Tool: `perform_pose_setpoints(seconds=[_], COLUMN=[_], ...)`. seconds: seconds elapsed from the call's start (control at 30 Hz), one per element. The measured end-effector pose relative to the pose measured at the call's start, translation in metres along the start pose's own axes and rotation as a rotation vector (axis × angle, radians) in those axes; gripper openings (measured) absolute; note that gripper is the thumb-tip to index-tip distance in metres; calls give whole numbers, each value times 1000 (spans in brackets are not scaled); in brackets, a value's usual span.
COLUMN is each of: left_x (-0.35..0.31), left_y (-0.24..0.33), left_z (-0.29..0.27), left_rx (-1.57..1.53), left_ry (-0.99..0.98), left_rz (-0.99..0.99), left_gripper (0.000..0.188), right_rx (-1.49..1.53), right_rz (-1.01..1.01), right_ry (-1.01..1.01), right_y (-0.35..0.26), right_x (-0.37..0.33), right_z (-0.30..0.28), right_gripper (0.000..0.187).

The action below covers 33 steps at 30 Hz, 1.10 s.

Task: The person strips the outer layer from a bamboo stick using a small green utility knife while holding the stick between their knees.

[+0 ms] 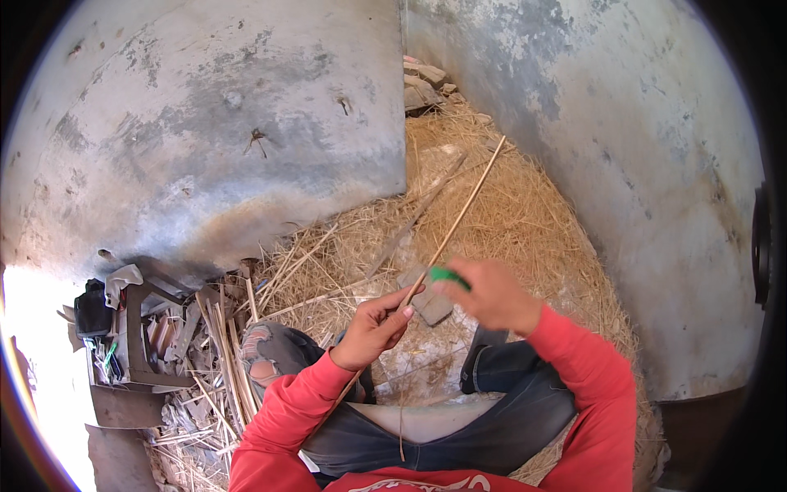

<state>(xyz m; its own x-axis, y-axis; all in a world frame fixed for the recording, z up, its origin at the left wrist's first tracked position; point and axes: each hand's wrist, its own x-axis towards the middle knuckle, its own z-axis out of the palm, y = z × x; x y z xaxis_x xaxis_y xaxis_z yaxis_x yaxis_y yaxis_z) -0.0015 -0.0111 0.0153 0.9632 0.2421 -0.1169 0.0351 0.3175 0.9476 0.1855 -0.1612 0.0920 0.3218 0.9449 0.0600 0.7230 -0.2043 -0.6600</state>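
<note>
A long thin strip that looks like split cane or bamboo [463,215] slants from my lap up toward the far right. My left hand [375,330] is closed round it near its middle, thumb on top. Just right of the strip, my right hand [494,293] grips a small green-handled tool [451,277], perhaps a knife; its blade, if any, cannot be made out. The tool is close to the strip, and I cannot tell whether it touches. Under my hands lies a flat grey stone block [433,308].
Shavings [525,213] cover the floor ahead, with a flat wooden slat [418,211] on them. Worn grey walls [205,107] stand left and right. To the left, a bundle of split strips [225,357] lies beside a frame holding a black bag [93,310]. Stones [422,90] sit at the far corner.
</note>
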Motion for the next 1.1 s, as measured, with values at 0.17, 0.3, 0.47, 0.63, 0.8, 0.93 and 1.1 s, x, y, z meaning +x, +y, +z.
perform_pose_setpoints(seconds=[0.17, 0.3, 0.47, 0.63, 0.8, 0.93, 1.1], left_x=[2, -2, 0, 0, -6, -5, -12], left_y=[1, 5, 3, 15, 16, 5, 9], left_z=[-3, -7, -5, -4, -1, -8, -7], left_rx=[12, 14, -142, -128, -75, -167, -85], left_ry=[20, 27, 40, 8, 2, -11, 1], left_rz=[-19, -32, -39, -19, -9, 12, -32], left_gripper=[42, 43, 42, 42, 42, 42, 42], right_rx=[86, 133, 167, 141, 139, 10, 127], right_rz=[-19, 49, -74, -62, 51, -75, 89], right_ry=[7, 106, -4, 16, 187, -57, 179], right_y=[1, 27, 5, 24, 32, -6, 40], right_x=[1, 22, 7, 24, 30, 6, 33], right_z=[34, 12, 36, 16, -2, 32, 9], right_gripper=[40, 41, 38, 42, 44, 48, 60])
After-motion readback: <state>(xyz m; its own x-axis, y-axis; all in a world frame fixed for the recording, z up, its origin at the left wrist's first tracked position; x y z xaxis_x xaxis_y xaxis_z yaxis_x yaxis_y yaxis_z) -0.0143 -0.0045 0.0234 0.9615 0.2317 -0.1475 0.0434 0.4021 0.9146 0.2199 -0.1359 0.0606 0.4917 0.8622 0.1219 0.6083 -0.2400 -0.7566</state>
